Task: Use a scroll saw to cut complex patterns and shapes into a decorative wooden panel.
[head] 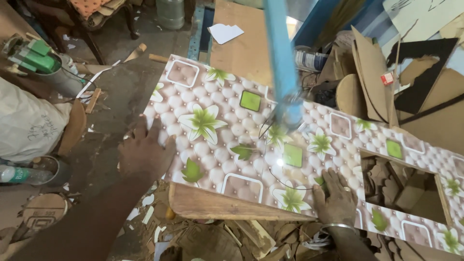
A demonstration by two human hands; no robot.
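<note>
A long panel point(217, 145) with a quilted pink print, green flowers and green squares lies across the workspace. My left hand point(145, 150) lies flat on its left edge, fingers spread. My right hand point(337, 195), with a metal bangle at the wrist, presses flat on the panel's near side. A rectangular hole point(403, 191) is cut through the panel to the right of my right hand. A blue tool point(282, 63) stands on the panel between and beyond my hands, with a thin dark cord point(278, 174) trailing over the surface.
A wooden wedge-shaped board point(227, 205) lies under the panel's near edge. Brown board offcuts point(372, 77) pile up at the right. Wood scraps litter the floor point(217, 239). A white sack point(26, 123), green tool point(34, 55) and a plastic bottle point(19, 174) sit at the left.
</note>
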